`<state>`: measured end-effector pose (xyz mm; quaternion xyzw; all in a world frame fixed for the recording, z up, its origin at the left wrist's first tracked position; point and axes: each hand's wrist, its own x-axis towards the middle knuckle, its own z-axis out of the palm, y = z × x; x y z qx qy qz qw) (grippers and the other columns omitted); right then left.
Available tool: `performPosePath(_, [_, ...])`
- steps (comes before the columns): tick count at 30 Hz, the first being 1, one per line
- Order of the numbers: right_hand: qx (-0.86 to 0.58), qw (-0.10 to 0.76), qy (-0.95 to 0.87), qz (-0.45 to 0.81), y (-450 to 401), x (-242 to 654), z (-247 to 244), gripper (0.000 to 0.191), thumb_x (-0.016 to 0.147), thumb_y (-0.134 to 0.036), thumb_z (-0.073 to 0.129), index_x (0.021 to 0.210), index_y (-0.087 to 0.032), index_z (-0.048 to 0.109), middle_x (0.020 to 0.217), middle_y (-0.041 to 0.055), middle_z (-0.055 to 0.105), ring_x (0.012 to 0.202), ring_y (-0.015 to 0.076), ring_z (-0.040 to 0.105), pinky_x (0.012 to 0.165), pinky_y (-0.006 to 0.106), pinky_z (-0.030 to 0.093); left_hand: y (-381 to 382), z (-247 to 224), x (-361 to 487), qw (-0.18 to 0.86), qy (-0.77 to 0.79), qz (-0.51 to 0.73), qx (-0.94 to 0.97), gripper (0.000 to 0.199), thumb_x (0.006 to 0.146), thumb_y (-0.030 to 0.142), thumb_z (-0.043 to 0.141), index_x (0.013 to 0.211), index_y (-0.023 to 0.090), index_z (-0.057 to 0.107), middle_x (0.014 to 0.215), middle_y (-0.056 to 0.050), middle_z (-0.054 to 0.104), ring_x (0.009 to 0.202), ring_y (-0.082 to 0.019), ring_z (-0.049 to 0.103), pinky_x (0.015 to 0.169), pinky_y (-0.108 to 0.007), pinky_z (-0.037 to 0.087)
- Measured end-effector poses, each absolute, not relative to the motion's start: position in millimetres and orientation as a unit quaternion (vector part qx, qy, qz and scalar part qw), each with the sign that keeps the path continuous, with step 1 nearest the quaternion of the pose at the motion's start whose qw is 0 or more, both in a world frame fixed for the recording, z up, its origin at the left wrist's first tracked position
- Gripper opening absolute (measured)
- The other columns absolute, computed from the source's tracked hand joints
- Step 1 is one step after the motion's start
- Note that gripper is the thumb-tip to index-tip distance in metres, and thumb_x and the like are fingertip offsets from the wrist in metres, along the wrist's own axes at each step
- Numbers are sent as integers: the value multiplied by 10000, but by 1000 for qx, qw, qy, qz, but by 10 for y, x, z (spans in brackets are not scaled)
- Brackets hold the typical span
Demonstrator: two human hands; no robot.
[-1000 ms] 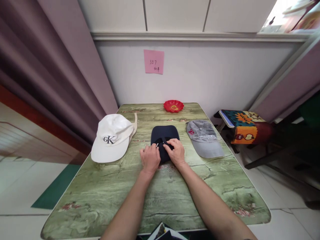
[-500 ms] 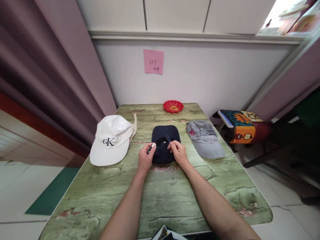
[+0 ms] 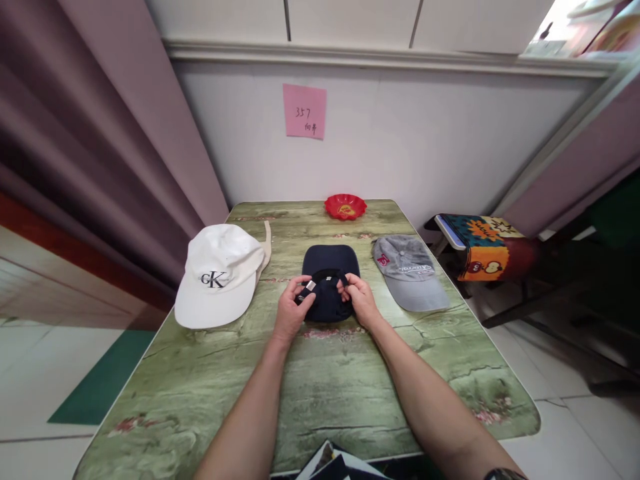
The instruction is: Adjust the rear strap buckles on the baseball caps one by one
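Note:
A dark navy baseball cap (image 3: 330, 258) lies upside down at the middle of the table, its brim toward the wall and its inside showing. My left hand (image 3: 293, 303) pinches the cap's left back edge, close to a small white label (image 3: 310, 285). On the other side my right hand (image 3: 359, 299) has its fingers closed on the right part of the cap's back strap. To the left sits a white cap (image 3: 220, 273) with black letters and a loose beige strap. A grey cap (image 3: 413, 273) with red and white stitching rests on the right.
A red scalloped dish (image 3: 345, 207) stands at the far edge of the green wood-patterned table (image 3: 330, 387). Behind it, a pink note (image 3: 305, 111) is stuck on the white wall. A stool with a colourful cover (image 3: 485, 247) is beyond the right edge, and a purple curtain (image 3: 125, 120) hangs at left.
Both hands have shifted slightly on the navy cap's strap; the right part of the strap now lies farther right, and the label faces up more. The camera view has tilted a little.

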<state>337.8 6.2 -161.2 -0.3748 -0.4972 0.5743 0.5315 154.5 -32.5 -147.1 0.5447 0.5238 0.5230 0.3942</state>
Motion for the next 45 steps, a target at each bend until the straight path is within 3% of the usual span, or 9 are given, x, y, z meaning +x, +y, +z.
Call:
performPosePath(5, [-388, 479, -571, 542, 13, 3394, -1542, 191, 837, -346, 531, 836, -199, 652, 631, -44, 492, 549, 106, 416, 535, 224, 341, -324, -1478, 1558, 345, 531, 500, 591, 317, 791, 289, 678, 1091, 202, 625, 820, 2, 675, 728, -154, 608, 685, -259, 459])
performPosePath(10, [-419, 449, -605, 507, -3, 3377, -1525, 309, 738, -455, 749, 880, -188, 685, 660, -48, 528, 598, 106, 423, 598, 231, 361, -378, -1440, 1621, 162, 539, 424, 710, 223, 799, 251, 670, 1019, 221, 669, 942, -36, 712, 887, -220, 618, 911, -402, 418])
performPosePath(13, [-427, 433, -616, 500, 9, 3363, -1550, 350, 717, -457, 769, 928, -183, 718, 609, -57, 523, 567, 105, 416, 588, 235, 356, -422, -1433, 1689, 85, 522, 386, 755, 153, 837, 231, 625, 988, 214, 642, 917, -40, 698, 909, -225, 613, 1006, -459, 347])
performPosePath(16, [-422, 442, -623, 488, 11, 3358, -1554, 283, 737, -436, 745, 854, -178, 729, 660, -31, 609, 602, 122, 489, 608, 241, 382, -439, -1446, 1734, 51, 525, 396, 752, 172, 836, 214, 616, 1003, 195, 579, 865, -31, 664, 878, -211, 618, 1050, -476, 314])
performPosePath(21, [-406, 447, -629, 489, 12, 3362, -1535, 217, 774, -393, 701, 820, -183, 724, 762, 1, 690, 708, 155, 587, 703, 258, 446, -432, -1436, 1749, -23, 516, 415, 749, 197, 840, 209, 629, 1017, 190, 545, 944, -63, 676, 953, -232, 625, 1066, -486, 310])
performPosePath(24, [-416, 451, -583, 532, 21, 3366, -1528, 252, 769, -422, 695, 831, -178, 711, 717, -9, 659, 604, 125, 531, 588, 235, 426, -446, -1421, 1759, -138, 510, 421, 737, 231, 850, 262, 662, 1060, 192, 597, 1107, -117, 683, 1078, -285, 599, 1012, -469, 361])
performPosePath(27, [-426, 458, -528, 575, 29, 3374, -1516, 305, 736, -464, 717, 812, -170, 692, 642, -29, 603, 494, 88, 434, 466, 212, 349, -468, -1442, 1793, -214, 495, 408, 737, 211, 866, 251, 662, 1070, 201, 645, 1064, -112, 698, 970, -258, 635, 871, -382, 447])
performPosePath(31, [-416, 468, -507, 592, 35, 3386, -1498, 328, 704, -480, 745, 771, -166, 678, 624, -35, 584, 475, 74, 411, 439, 203, 325, -476, -1501, 1853, -181, 475, 421, 751, 196, 905, 179, 599, 1096, 176, 642, 1019, -115, 687, 927, -215, 663, 828, -312, 509])
performPosePath(45, [-410, 462, -565, 548, 27, 3372, -1550, 322, 781, -488, 690, 804, -168, 711, 717, 1, 654, 539, 99, 482, 487, 212, 399, -410, -1589, 1799, -34, 491, 455, 743, 239, 940, 226, 550, 1164, 184, 622, 1069, -111, 680, 1025, -208, 657, 915, -338, 543])
